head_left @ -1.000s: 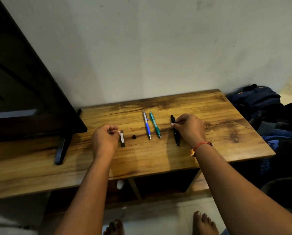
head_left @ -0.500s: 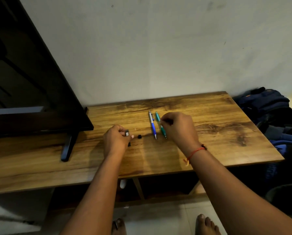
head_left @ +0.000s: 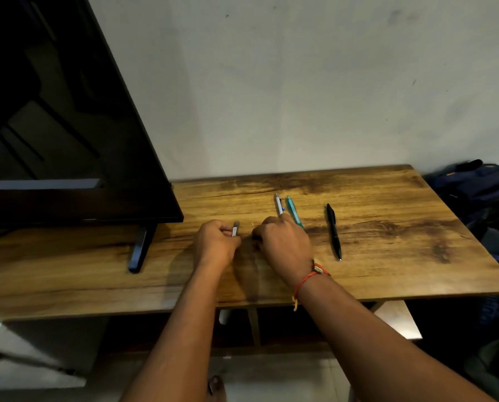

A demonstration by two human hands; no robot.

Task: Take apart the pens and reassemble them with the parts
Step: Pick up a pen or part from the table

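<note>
Silver pen part (head_left: 235,230) in left hand (head_left: 215,242)

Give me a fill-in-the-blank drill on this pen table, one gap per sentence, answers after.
1. The left hand pinches a small ___ pen part.
2. The pen lying farthest right, apart from both hands, is ___.
3. The red thread bracelet sits on the ___ wrist.
4. The teal pen lies beside the blue-and-white pen on the ___ table.

Missing words: silver; black; right; wooden.
</note>
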